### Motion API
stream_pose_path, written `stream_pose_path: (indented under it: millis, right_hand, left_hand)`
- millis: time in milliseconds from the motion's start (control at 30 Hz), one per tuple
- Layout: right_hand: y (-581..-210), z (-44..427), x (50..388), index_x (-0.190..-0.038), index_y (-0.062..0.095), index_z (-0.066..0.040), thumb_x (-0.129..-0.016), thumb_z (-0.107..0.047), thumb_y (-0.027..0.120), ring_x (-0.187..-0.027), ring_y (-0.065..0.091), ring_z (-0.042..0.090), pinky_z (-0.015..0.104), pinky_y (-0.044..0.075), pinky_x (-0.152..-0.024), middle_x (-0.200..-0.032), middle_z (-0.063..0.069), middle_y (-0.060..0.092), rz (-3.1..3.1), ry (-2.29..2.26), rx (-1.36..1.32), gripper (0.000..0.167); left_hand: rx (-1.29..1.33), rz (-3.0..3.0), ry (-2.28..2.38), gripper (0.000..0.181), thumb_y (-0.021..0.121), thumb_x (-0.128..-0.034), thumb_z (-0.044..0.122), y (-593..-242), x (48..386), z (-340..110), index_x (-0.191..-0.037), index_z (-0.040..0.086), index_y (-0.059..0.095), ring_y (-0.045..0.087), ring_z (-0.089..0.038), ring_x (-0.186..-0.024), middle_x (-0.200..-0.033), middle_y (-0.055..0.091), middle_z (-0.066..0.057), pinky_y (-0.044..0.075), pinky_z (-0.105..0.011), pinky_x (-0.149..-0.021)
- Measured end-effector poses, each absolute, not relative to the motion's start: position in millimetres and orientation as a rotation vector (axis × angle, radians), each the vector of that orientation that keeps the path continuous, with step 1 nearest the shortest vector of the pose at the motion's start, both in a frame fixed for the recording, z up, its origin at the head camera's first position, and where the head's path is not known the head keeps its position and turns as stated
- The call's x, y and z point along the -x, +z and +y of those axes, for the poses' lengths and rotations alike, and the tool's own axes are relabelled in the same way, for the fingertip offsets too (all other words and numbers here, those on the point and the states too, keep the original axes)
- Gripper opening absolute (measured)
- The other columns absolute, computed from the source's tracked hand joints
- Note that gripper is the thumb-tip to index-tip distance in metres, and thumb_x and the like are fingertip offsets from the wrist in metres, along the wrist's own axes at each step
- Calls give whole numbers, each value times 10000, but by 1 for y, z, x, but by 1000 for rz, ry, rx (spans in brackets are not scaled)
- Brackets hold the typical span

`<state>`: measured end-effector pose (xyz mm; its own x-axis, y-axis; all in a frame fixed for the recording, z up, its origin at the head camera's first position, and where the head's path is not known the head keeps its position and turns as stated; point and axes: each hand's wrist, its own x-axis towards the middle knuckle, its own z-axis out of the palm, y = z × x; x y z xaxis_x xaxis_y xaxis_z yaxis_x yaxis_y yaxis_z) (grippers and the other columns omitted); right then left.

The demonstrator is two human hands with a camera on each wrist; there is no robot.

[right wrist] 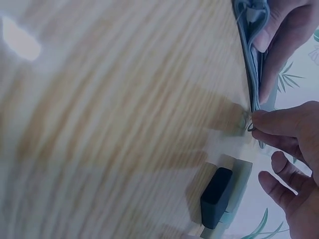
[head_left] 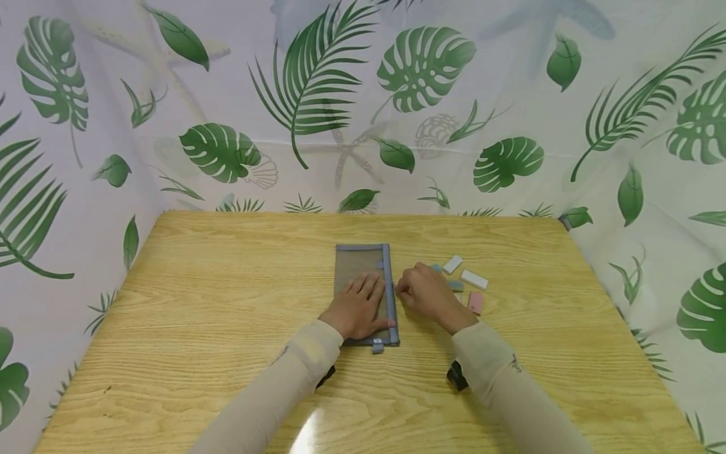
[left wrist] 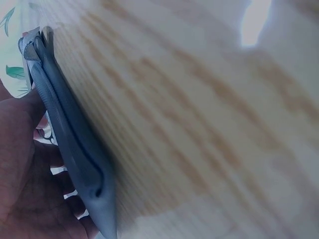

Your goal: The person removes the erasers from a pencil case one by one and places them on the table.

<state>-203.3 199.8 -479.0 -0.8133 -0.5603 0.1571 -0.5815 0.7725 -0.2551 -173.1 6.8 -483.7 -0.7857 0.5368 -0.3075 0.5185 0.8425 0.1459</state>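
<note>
A flat zip pouch point(head_left: 358, 260) with a see-through greyish panel and blue-grey edging lies on the table. My left hand point(head_left: 356, 310) rests spread on its lower half, with the thumb across the right-hand edging. Beside that edge, my right hand point(head_left: 425, 291) pinches a small metal zipper pull point(right wrist: 250, 128) between thumb and forefinger; its other fingers are loosely bent. In the left wrist view the pouch's thick folded edge point(left wrist: 75, 134) stands between the palm and the table. How far the zip is drawn is hard to tell.
Right of the right hand lie several small eraser-like blocks: a white one point(head_left: 452, 264), a longer white one point(head_left: 474, 279), a pink one point(head_left: 476, 302) and a grey-green one point(head_left: 455, 285). A dark block point(right wrist: 217, 196) shows close by in the right wrist view. Leaf-print cloth point(head_left: 340, 170) surrounds the wooden table point(head_left: 227, 277).
</note>
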Motion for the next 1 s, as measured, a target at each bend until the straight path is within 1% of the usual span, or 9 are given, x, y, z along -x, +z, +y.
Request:
stream_pose_path:
  millis: [100,233,500,733,1000]
  right_hand:
    - [-480,200,203,-798,826,-106,-859,2,753,-638,509,151,315,445,-590,-720,-17,701,-2875,452,-947,144]
    - [-482,201,201,-767,820,-119,-867,-5,756,-626,482,142,304,422,-586,-688,-34,669,-2879,451,-946,164]
    - [-482,200,200,-758,816,-133,-880,-17,756,-632,474,130,295,422,-599,-697,-42,674,-2890,431,-956,179]
    - [-482,201,196,-737,807,-129,-871,-14,769,-623,456,134,299,406,-597,-678,-43,650,-2878,430,-972,181]
    - [-482,201,195,-738,809,-125,-855,-8,783,-624,467,136,305,416,-603,-694,-33,672,-2863,431,-976,168]
  left_hand:
    - [-796,2684,75,853,368,-1026,637,-485,173,7,-1636,90,135,109,-292,-1552,-1692,114,-109,164,-450,-1243]
    - [-792,2685,77,852,365,-1026,639,-485,173,6,-1637,93,132,104,-289,-1553,-1694,107,-104,160,-449,-1244]
    - [-790,2678,78,853,365,-1026,638,-484,173,6,-1637,91,130,95,-290,-1553,-1694,101,-106,157,-449,-1244]
    - [-796,2690,79,851,382,-1025,634,-485,173,7,-1634,84,157,122,-292,-1550,-1690,133,-109,169,-452,-1242]
    - [-786,2673,87,852,375,-1026,633,-483,172,7,-1636,88,135,98,-292,-1553,-1694,104,-105,153,-451,-1245]
